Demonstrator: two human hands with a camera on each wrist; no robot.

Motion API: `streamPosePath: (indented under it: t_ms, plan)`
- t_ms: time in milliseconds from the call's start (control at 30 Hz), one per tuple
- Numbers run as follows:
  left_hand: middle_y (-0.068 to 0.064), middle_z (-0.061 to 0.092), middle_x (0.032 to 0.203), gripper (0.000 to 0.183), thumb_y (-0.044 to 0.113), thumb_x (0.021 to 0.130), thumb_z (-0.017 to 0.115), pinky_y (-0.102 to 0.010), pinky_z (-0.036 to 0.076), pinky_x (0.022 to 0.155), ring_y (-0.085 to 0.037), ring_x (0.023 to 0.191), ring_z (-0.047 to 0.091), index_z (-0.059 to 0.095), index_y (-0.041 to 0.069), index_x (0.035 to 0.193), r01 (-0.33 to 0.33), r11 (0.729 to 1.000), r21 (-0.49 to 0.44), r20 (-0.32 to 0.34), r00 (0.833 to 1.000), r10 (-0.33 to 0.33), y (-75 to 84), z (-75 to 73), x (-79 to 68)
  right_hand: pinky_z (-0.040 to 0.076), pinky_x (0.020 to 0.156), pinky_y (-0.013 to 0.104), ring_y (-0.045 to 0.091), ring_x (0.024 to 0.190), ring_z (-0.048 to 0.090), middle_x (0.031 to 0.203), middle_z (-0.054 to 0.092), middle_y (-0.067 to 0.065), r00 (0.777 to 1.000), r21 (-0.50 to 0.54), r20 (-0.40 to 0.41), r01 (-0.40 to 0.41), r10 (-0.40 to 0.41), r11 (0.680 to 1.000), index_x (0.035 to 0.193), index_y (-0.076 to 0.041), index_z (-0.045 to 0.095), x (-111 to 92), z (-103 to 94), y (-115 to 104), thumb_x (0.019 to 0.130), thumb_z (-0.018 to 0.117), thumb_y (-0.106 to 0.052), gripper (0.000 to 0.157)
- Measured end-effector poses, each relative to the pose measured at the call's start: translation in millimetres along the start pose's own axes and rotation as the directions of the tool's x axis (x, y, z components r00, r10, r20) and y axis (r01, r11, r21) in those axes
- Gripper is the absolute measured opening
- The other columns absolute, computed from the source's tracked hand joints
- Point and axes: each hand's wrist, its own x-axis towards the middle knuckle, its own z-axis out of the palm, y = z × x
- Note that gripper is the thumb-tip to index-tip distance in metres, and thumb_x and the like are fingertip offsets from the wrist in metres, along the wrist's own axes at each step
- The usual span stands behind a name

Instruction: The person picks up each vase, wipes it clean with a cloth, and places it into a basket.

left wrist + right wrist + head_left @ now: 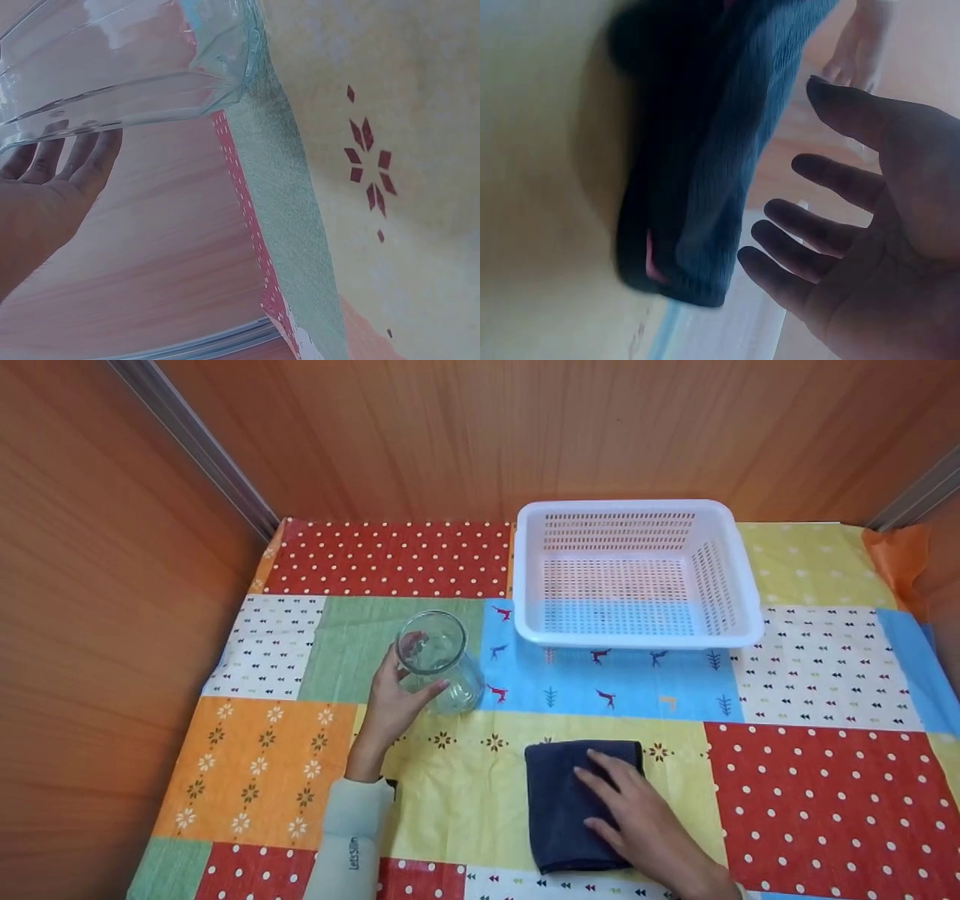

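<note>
Glass jar (459, 694), wide-mouthed and clear, sits over the patchwork tablecloth (270, 765), to the left of the white plastic basket (637, 640); whether its base bears fully on the fabric I cannot tell. My left hand (397, 697) is curled round its upper part, thumb on the near side, fingers on the far side. I'd judge it stiff, fairly heavy for its bulk, smooth enough to slip and easily chipped, so the best hold is round the body just below the rim, with a palm under the base if it tips. My right hand (637, 810) is spread, fingers apart, over the folded dark cloth (555, 802), which looks soft and light; I cannot tell whether any fingertip touches it. Counted: one jar, one dark cloth, one basket, one tablecloth, two hands, set well apart.
</note>
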Motion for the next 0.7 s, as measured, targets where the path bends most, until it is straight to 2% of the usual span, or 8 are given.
streamPosePath:
  t_ms: [267,500,700]
  plan:
    - [-0.015,0.055,0.154,0.080,0.009,0.084,0.090,-0.059,0.044,0.115,-0.036,0.144,0.049,0.049,0.005,0.152,-0.012,0.999,0.034,-0.017,1.000,0.012,-4.0,0.6,0.1,0.050,0.108,0.060,0.035,0.141,0.050,0.158,0.050,0.012,0.994,0.003,0.075,0.076,-0.076,0.997,0.148,-0.014,0.061,6,11.7,-7,0.093,0.082,-0.021,0.059]
    - [-0.015,0.055,0.154,0.079,0.005,0.084,0.089,-0.061,0.044,0.114,-0.037,0.144,0.049,0.049,0.006,0.152,-0.017,0.999,0.036,-0.024,1.000,0.018,-5.1,1.7,-1.0,0.048,0.109,0.061,0.036,0.141,0.050,0.157,0.052,0.013,0.993,-0.014,0.099,0.059,-0.058,0.998,0.144,-0.009,0.065,10,14.5,-11,0.094,0.082,-0.019,0.054]
    - [-0.015,0.054,0.155,0.079,0.008,0.084,0.089,-0.061,0.044,0.114,-0.037,0.145,0.048,0.049,0.007,0.152,-0.013,0.999,0.038,-0.021,1.000,0.014,-5.8,1.1,-0.4,0.048,0.110,0.059,0.036,0.141,0.051,0.156,0.052,0.013,0.995,-0.020,0.078,0.060,-0.058,0.998,0.143,-0.008,0.066,12,16.6,-13,0.092,0.083,-0.017,0.054]
